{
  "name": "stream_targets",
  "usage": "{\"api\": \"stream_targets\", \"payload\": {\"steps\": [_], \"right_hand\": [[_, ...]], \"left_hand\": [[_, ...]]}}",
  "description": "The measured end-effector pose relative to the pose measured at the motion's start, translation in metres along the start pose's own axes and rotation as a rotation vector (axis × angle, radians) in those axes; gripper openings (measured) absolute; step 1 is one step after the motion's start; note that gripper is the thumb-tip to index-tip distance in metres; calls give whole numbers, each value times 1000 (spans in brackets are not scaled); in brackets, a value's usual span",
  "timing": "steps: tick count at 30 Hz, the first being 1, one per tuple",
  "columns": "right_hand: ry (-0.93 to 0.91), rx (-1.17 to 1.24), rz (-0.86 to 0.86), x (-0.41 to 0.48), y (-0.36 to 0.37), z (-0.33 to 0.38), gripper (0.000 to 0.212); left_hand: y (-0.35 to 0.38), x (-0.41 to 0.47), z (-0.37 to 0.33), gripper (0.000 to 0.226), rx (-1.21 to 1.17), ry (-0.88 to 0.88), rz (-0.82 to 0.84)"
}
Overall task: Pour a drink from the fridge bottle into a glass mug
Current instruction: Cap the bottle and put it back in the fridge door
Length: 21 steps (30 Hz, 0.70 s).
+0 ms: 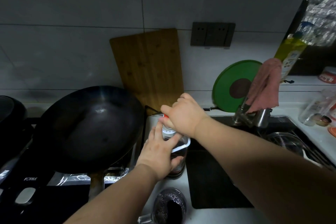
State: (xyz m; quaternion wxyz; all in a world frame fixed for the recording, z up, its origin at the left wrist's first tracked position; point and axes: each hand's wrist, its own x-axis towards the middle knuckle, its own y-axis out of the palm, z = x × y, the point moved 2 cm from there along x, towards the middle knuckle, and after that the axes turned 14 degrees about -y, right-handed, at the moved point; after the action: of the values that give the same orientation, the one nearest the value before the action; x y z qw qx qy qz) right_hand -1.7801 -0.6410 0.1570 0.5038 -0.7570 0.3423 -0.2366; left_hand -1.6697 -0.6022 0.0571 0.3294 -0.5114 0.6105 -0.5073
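A clear bottle [179,152] of dark drink stands upright on the white counter strip between the stove and the sink. My left hand [160,154] grips its body from the left. My right hand [183,114] is curled over the bottle's top, fingers round the red cap [165,115], most of which is hidden. The glass mug [169,205] stands close to me on the counter, holding dark fizzy drink, its handle pointing left.
A large black wok [87,129] sits on the stove at the left, its handle toward me. The sink [227,169] with a black mat lies to the right, with a tap, pink cloth [265,87], and strainer. A wooden board [149,67] and green lid [234,85] lean against the wall.
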Motion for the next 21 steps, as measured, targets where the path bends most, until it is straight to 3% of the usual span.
{"api": "stream_targets", "payload": {"steps": [5, 9, 12, 14, 16, 21], "right_hand": [[187, 46, -30, 4, 0, 10, 31], [272, 44, -15, 9, -3, 15, 37], [47, 1, 10, 10, -11, 6, 46], [-210, -47, 14, 8, -16, -6, 46], [-328, -78, 45, 5, -14, -17, 42], [-77, -52, -56, 8, 0, -2, 41]], "left_hand": [[2, 2, -1, 64, -2, -9, 3], [1, 2, 0, 62, -15, -11, -1], [-1, 0, -2, 65, 1, -17, 2], [-1, -2, -3, 70, -6, -16, -11], [-1, -2, -5, 74, -24, -8, -20], [3, 1, -2, 72, -3, -15, -13]]}}
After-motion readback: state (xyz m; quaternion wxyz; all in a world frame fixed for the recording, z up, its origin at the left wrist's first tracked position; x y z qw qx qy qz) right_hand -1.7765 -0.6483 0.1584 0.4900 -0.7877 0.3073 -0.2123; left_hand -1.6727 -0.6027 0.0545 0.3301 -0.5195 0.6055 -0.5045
